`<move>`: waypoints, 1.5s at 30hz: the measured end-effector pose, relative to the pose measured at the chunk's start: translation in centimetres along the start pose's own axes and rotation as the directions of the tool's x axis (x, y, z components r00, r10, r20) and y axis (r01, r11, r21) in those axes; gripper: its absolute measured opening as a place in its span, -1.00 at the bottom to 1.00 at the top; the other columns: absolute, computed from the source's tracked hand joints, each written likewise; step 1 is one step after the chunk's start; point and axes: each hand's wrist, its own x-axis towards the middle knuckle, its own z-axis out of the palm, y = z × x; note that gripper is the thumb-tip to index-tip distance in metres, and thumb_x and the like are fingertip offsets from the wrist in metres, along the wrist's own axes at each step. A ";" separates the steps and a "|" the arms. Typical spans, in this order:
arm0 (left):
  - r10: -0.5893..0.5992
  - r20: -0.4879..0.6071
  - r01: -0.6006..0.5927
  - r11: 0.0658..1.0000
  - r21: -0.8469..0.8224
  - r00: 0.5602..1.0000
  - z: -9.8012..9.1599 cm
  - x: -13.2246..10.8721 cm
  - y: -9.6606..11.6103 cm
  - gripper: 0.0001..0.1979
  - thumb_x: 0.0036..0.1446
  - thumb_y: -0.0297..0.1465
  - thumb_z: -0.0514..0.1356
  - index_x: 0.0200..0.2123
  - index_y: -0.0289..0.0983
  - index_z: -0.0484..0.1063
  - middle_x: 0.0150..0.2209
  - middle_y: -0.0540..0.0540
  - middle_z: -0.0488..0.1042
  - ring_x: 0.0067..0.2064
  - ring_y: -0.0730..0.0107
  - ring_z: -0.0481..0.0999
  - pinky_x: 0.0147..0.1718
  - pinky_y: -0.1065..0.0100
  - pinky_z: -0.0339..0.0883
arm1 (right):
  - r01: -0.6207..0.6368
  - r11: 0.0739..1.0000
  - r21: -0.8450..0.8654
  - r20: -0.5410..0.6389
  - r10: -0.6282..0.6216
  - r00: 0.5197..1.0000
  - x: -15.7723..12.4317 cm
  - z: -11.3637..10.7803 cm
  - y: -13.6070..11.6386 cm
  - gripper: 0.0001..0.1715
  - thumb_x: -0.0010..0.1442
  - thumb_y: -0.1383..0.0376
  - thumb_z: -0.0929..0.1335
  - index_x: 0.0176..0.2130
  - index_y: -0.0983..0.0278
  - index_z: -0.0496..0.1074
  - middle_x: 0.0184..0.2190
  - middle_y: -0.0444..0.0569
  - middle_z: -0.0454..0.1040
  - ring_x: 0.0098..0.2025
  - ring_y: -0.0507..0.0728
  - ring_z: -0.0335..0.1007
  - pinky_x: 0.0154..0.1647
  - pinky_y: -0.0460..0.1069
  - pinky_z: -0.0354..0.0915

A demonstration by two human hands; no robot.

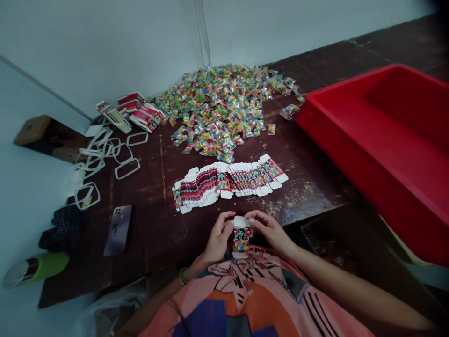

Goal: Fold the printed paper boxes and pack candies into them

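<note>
A small printed cardboard box [241, 238], red and white with a cartoon figure, is held upright between both hands near the table's front edge. My left hand [218, 238] grips its left side with curled fingers. My right hand [267, 230] pinches its top right flap. Just beyond them lies a fanned row of flat, unfolded boxes [228, 181] of the same print. A big heap of small colourful wrapped candy packets [224, 100] covers the far middle of the dark wooden table [154, 224].
A large red plastic tub [386, 140] stands at the right. More flat box stacks [135, 112] and white cardboard offcut frames [105, 159] lie at the far left. A phone [118, 230], a dark glove [61, 227] and a green bottle [38, 267] sit at the left edge.
</note>
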 end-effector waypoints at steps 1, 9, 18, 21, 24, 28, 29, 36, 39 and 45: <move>-0.057 0.009 0.057 0.996 -0.068 0.998 0.1 0.1 -0.1 -0.60 0.13 -0.19 0.18 -0.03 -0.25 0.28 -0.18 -0.12 0.53 -0.18 0.29 0.51 -0.17 0.31 0.33 | 0.029 0.999 0.014 -0.035 -0.028 0.999 -0.3 0.3 0.4 -0.63 0.10 0.04 0.40 -0.22 0.26 0.44 -0.47 -0.17 0.39 -0.48 -0.02 0.29 -0.40 -0.10 0.29; -0.273 0.319 0.394 0.816 -0.423 0.908 1.0 0.6 0.2 -0.48 0.07 -0.11 0.19 -0.02 -0.37 0.35 -0.20 -0.21 0.52 -0.16 0.18 0.50 -0.15 0.23 0.31 | -0.047 0.998 0.032 0.034 0.046 0.998 -0.8 -0.2 -0.3 -0.60 0.08 0.02 0.40 -0.39 0.33 0.49 -0.52 -0.17 0.31 -0.53 -0.05 0.18 -0.48 -0.11 0.21; -0.281 0.435 0.464 0.789 -0.403 0.855 1.0 0.6 0.2 -0.55 -0.03 -0.37 0.12 -0.04 -0.41 0.36 -0.24 -0.21 0.52 -0.21 0.20 0.51 -0.16 0.23 0.27 | -0.101 0.990 -0.094 0.247 0.121 0.961 0.4 -0.9 -2.8 -0.56 0.06 0.10 0.44 -0.10 0.29 0.47 -0.34 -0.12 0.46 -0.55 -0.09 0.30 -0.46 -0.12 0.30; -0.306 0.435 0.493 0.760 -0.424 0.847 0.7 0.8 -0.3 -0.54 -0.06 -0.36 0.10 -0.05 -0.42 0.35 -0.25 -0.22 0.53 -0.25 0.19 0.52 -0.17 0.22 0.27 | -0.109 0.989 -0.096 0.278 0.132 0.952 0.8 -1.1 -3.3 -0.50 0.04 0.12 0.45 -0.05 0.27 0.43 -0.31 -0.12 0.45 -0.53 -0.07 0.34 -0.45 -0.09 0.33; -0.337 0.428 0.515 0.747 -0.420 0.838 0.6 1.0 -0.6 -0.56 -0.04 -0.31 0.10 -0.09 -0.44 0.36 -0.27 -0.25 0.54 -0.27 0.17 0.52 -0.21 0.22 0.28 | 0.043 0.973 -0.227 0.239 0.013 0.971 0.8 -1.1 -4.0 -0.60 0.10 0.14 0.41 -0.08 0.26 0.46 -0.26 -0.07 0.46 -0.38 -0.01 0.38 -0.33 -0.06 0.34; -0.336 0.386 0.481 0.788 -0.385 0.859 1.0 1.2 -0.6 -0.59 -0.02 -0.32 0.13 -0.10 -0.40 0.36 -0.28 -0.20 0.54 -0.29 0.21 0.52 -0.23 0.26 0.28 | 0.244 0.855 -0.458 0.216 -0.159 0.963 1.2 -1.1 -4.7 -0.76 0.12 0.18 0.40 -0.24 0.27 0.55 -0.26 0.01 0.50 -0.22 0.09 0.37 -0.17 -0.01 0.31; -0.334 0.393 0.481 0.793 -0.374 0.857 1.0 1.2 -0.5 -0.59 -0.02 -0.32 0.13 -0.10 -0.40 0.36 -0.28 -0.20 0.54 -0.29 0.22 0.52 -0.24 0.26 0.28 | 0.192 0.874 -0.446 0.234 -0.094 0.968 1.4 -1.3 -4.7 -0.76 0.12 0.17 0.40 -0.26 0.27 0.55 -0.32 0.00 0.50 -0.29 0.07 0.38 -0.23 -0.02 0.32; -0.299 0.404 0.464 0.783 -0.414 0.865 0.9 1.3 -0.3 -0.62 -0.10 -0.38 0.13 -0.16 -0.39 0.38 -0.31 -0.17 0.53 -0.30 0.25 0.50 -0.22 0.26 0.28 | -0.275 0.952 -0.132 0.408 0.305 0.860 1.9 -2.4 -4.0 -0.62 0.03 0.10 0.45 -0.24 0.33 0.51 -0.50 -0.13 0.46 -0.56 -0.07 0.29 -0.48 -0.13 0.28; -0.305 0.406 0.476 0.763 -0.437 0.862 0.9 1.3 -0.6 -0.62 -0.11 -0.38 0.13 -0.16 -0.40 0.37 -0.31 -0.18 0.51 -0.30 0.24 0.49 -0.20 0.24 0.27 | -0.075 0.976 -0.204 0.252 0.126 0.959 1.3 -0.9 -3.3 -0.68 0.06 0.14 0.43 -0.24 0.30 0.49 -0.46 -0.13 0.45 -0.53 -0.05 0.28 -0.46 -0.12 0.27; -0.283 0.382 0.439 0.794 -0.421 0.880 1.0 1.3 -1.5 -0.56 -0.12 -0.41 0.13 -0.08 -0.34 0.33 -0.31 -0.10 0.49 -0.29 0.27 0.47 -0.19 0.24 0.27 | 0.171 0.837 -0.520 0.179 -0.089 0.980 1.3 0.0 -2.9 -0.75 0.11 0.29 0.40 -0.16 0.27 0.48 -0.35 -0.07 0.50 -0.35 0.06 0.36 -0.32 -0.07 0.28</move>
